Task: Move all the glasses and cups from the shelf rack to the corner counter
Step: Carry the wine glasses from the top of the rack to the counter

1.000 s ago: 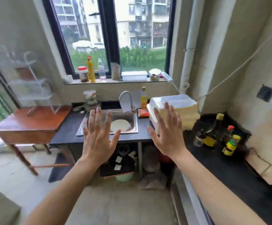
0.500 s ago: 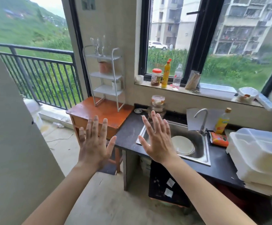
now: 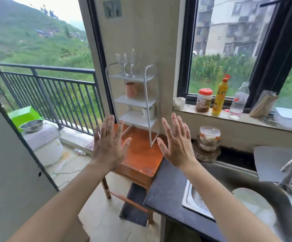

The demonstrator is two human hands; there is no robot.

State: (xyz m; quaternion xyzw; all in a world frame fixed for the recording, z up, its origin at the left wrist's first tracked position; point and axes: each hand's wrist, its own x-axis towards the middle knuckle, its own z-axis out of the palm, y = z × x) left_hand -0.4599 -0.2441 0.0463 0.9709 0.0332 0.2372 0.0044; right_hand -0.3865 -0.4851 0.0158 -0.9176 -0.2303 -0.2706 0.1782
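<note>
A white three-tier shelf rack (image 3: 148, 95) stands on an orange wooden table (image 3: 141, 154) against the wall. Clear stemmed glasses (image 3: 127, 64) stand on its top tier. A pink cup (image 3: 131, 89) sits on the middle tier and a white cup (image 3: 148, 112) on the bottom tier. My left hand (image 3: 109, 145) and my right hand (image 3: 176, 142) are raised in front of the rack, palms forward, fingers spread, holding nothing. Both hands are short of the rack and touch nothing.
A dark counter (image 3: 166, 193) with a steel sink (image 3: 232, 189) and a white plate (image 3: 253, 206) lies at right. Stacked jars (image 3: 209, 142) stand behind my right hand. Bottles and a small white cup (image 3: 179, 103) line the windowsill. A balcony railing (image 3: 45, 91) is at left.
The view has swung left and moved closer, from the sink to the shelf rack, which now looks larger. Both hands stay raised and spread, empty.
</note>
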